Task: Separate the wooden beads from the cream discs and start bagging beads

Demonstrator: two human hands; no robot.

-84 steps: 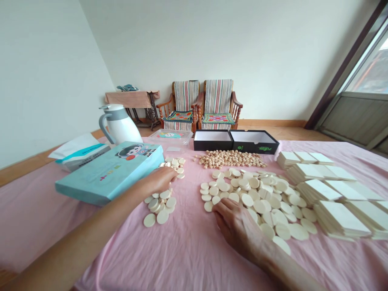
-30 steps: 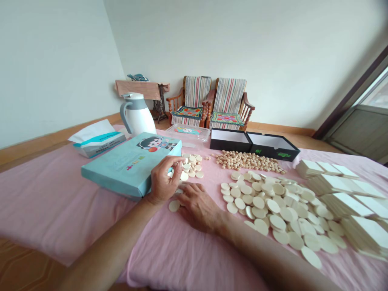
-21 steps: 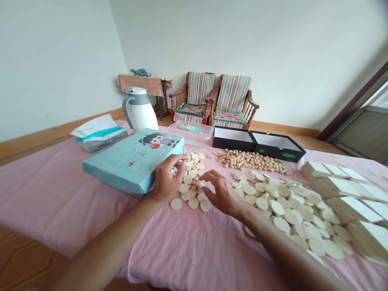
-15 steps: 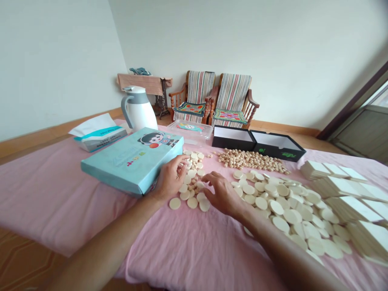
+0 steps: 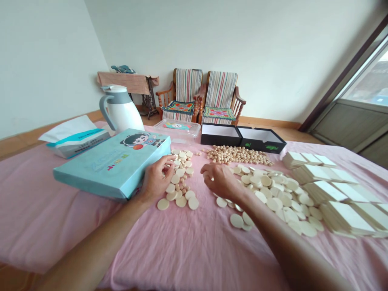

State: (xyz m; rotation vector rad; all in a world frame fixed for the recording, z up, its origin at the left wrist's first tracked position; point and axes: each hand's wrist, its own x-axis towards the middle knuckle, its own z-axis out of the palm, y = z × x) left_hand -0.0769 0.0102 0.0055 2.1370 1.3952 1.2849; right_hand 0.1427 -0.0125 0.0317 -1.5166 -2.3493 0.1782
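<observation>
My left hand (image 5: 156, 178) lies on a small heap of pale round wooden discs (image 5: 181, 193), right beside the light blue picture box (image 5: 112, 165). Its fingers are loosely bent, with the tips touching the discs. My right hand (image 5: 220, 181) sits knuckles-up on the left edge of the large spread of the same discs (image 5: 279, 194). Its fingers curl down onto the discs, and I cannot see whether any are gripped. A few loose discs (image 5: 238, 220) lie under my right forearm.
A pink cloth (image 5: 188, 246) covers the table. Behind the discs lie small wooden beads (image 5: 236, 155), two open black boxes (image 5: 242, 139) and a clear lidded tub (image 5: 177, 129). Stacks of pale rectangular tiles (image 5: 330, 190) fill the right side. A white jug (image 5: 121, 111) and a tissue pack (image 5: 75, 139) stand at the left.
My right hand has moved from the small heap back right to the edge of the large spread. My left hand has stayed on the small heap. The view has swung right.
</observation>
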